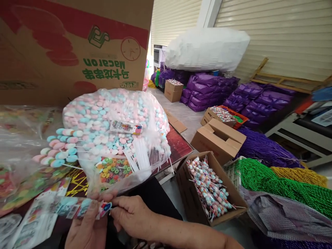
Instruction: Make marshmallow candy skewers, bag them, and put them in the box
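My left hand [86, 224] is closed around a candy skewer in a clear printed bag [66, 207], with the thumb on top. Blue and white candies show through the plastic. At the bag's right end, the fingers of my right hand [133, 214] pinch the gathered opening; whether they also grip the stick is hidden. Beneath the bagged skewer lies a stack of flat printed bags [38, 221]. Gold twist ties [77, 181] are spread just beyond it. Several unwrapped candy skewers [61, 148] are piled further back on the left.
A big clear bag of pastel candies [90, 110] carries white sticks [142, 154] and ring gummies [114, 171]. Behind it stands a tall carton [103, 14]. On the right are a box of wrapped skewers [207, 186], an open carton [218, 138] and green twisted ties [280, 183].
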Demonstrator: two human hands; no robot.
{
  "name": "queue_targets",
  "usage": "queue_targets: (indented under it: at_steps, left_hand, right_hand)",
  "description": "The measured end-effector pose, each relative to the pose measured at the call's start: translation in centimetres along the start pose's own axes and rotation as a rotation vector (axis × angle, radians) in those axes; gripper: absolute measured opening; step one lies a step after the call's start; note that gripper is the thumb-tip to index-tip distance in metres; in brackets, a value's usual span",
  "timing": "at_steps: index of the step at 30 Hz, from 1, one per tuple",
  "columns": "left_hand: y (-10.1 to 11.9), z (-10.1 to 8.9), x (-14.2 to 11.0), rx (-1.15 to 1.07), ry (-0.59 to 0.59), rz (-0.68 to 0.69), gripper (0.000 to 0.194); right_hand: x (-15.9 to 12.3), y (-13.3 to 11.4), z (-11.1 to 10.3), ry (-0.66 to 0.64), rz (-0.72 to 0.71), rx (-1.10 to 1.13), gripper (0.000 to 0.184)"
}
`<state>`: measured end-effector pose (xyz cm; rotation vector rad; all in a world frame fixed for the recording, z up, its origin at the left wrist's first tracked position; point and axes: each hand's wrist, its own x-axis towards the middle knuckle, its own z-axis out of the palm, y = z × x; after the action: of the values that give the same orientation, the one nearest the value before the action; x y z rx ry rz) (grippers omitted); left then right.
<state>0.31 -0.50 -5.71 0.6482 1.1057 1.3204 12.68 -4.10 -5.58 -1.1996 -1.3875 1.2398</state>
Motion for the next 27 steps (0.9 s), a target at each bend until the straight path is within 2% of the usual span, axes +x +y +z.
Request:
queue_targets:
  at_steps: [3, 6, 9, 14, 22, 27]
  left_hand:
    - [0.3, 0.4, -0.3, -0.111, 0.011, 0.000, 0.027]
    - [1.4, 0.3, -0.7, -0.269, -0.099, 0.005, 0.028]
    - [1.9, -0.5, -0.9, -0.305, -0.146, -0.052, 0.038]
    - [0.7, -1.5, -2.3, -0.264, -0.143, -0.131, 0.031]
    - [0.4, -1.8, -2.6, -0.129, -0.160, -0.058, 0.035]
    - [0.5, -1.7, -2.2, -0.207, -0.167, -0.117, 0.035]
  right_hand:
    - [-0.3, 0.0, 0.0, -0.080, 0.059, 0.079, 0.032]
    - [-0.8, -0.1, -0.1, -0.111, 0.133, 0.081, 0.041]
    - [-0.5, 0.4, -0.1, -0.118, 0.191, 0.052, 0.048]
    - [-0.6, 1.0, 0.5, -0.145, 0.199, 0.027, 0.051]
    - [-1.0, 0.8, 0.7, -0.073, 0.229, 0.057, 0.048]
    - [-1.0, 1.1, 1.3, -0.092, 0.274, 0.128, 0.047]
